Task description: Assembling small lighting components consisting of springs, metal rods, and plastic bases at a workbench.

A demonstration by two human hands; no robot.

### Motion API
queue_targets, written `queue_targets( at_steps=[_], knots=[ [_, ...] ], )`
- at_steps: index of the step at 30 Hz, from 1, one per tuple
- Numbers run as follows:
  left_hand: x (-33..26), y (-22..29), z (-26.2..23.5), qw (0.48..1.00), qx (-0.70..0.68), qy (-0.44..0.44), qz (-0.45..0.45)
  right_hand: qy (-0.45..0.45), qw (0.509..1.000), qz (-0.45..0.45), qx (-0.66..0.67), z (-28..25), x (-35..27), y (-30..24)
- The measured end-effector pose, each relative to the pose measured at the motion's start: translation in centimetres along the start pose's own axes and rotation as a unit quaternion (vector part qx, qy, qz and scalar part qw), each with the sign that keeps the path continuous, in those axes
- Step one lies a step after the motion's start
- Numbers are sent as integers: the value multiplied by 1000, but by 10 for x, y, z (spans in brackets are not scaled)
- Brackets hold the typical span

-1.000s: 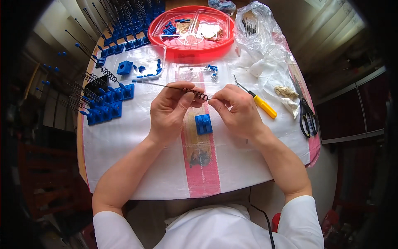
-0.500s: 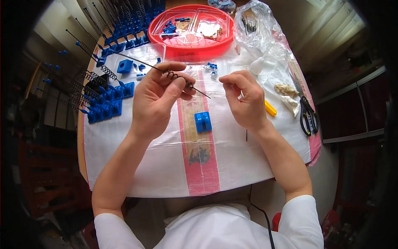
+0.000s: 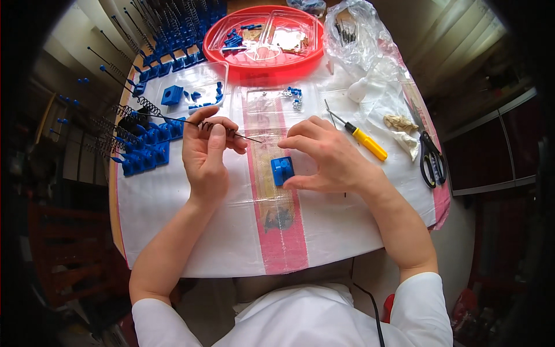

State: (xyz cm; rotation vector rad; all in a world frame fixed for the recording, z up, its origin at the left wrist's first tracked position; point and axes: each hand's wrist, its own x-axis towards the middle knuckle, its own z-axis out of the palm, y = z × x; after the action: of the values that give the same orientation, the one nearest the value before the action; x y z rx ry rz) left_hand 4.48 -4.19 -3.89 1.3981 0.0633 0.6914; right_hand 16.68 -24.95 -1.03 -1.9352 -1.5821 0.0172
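Between thumb and fingers, my left hand [image 3: 207, 156] holds a thin black wire spring [image 3: 206, 126]; its coiled part lies at the fingertips and straight ends stick out both ways. A small blue plastic block [image 3: 282, 171] with a notched top sits on the pink stripe of the cloth. Over its right side, my right hand [image 3: 329, 153] spreads thumb and fingers apart, the thumb tip close to the block's lower right corner. Whether it touches the block I cannot tell. Just beyond this hand lies a yellow-handled screwdriver [image 3: 369, 143].
At the back stands a red tray [image 3: 263, 66] with blue and brass-coloured parts. Blue bases with springs [image 3: 144, 153] crowd the left side. A clear lid [image 3: 222, 75] holds small blue pieces. Black scissors [image 3: 430, 162] lie right, near a crumpled plastic bag [image 3: 364, 34].
My left hand has moved down and left with the spring. My right hand has opened from a loose curl and come down to the blue block, uncovering more of the screwdriver.
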Motion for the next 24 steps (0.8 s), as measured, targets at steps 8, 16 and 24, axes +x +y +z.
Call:
queue_targets(
  at_steps=[8,16,24],
  knots=[
    [-7,-6,8,999,5,-43,9,4,998,45,-33,15,4,5],
    [-5,-4,4,1000,-3,-29,4,62,997,27,-42,6,4,2],
    [-9,0,5,997,19,-46,57,150,988,16,25,-1,5,4]
  ],
)
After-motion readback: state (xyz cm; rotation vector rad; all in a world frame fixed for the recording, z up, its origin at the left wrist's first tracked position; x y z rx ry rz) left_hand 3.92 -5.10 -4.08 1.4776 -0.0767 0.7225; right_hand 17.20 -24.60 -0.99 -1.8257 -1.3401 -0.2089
